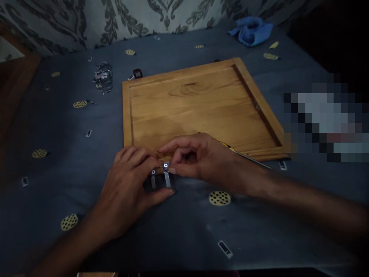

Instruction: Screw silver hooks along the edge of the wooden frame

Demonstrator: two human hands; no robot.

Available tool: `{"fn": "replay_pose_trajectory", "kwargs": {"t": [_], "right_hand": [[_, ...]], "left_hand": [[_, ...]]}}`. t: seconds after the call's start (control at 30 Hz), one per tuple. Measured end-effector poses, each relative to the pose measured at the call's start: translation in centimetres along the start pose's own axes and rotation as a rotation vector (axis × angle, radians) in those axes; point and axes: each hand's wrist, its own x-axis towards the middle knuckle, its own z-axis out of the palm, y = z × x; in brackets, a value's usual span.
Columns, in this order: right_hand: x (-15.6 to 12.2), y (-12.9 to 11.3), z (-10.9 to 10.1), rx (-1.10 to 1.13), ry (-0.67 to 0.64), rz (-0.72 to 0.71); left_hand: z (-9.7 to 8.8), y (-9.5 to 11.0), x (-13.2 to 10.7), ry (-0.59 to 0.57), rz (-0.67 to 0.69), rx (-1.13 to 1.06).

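Note:
My left hand (131,184) lies curled over a small metal bracket (167,180) with two screws showing, at the near edge of a wooden panel (198,104). Its fingers press the bracket against the blue cloth. My right hand (198,157) is closed in a pinch at the bracket's top screw (165,166). A screwdriver (248,157) with a thin metal shaft lies under or in the right hand, pointing right along the panel's edge. How it is gripped is hidden.
A blue patterned cloth (178,231) covers the surface. A pile of metal hardware (103,77) lies at the back left, and a crumpled blue rag (252,30) at the back right. A pixelated area (325,123) sits at the right.

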Motion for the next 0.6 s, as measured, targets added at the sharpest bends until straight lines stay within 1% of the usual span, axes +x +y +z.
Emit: {"fn": "replay_pose_trajectory", "kwargs": {"t": [0.27, 0.37, 0.47, 0.6], "right_hand": [[0.2, -0.5, 0.5, -0.155, 0.042, 0.025], [0.4, -0.6, 0.7, -0.230, 0.049, 0.001], [0.5, -0.4, 1.0, -0.294, 0.092, -0.048], [0.5, -0.1, 1.4, -0.341, 0.133, -0.059]], "left_hand": [[0.1, -0.1, 0.0, 0.002, 0.005, -0.003], [0.0, -0.1, -0.1, -0.003, -0.006, -0.010], [0.0, 0.0, 0.0, -0.011, -0.020, -0.012], [0.0, 0.0, 0.0, -0.009, -0.026, -0.005]]}}
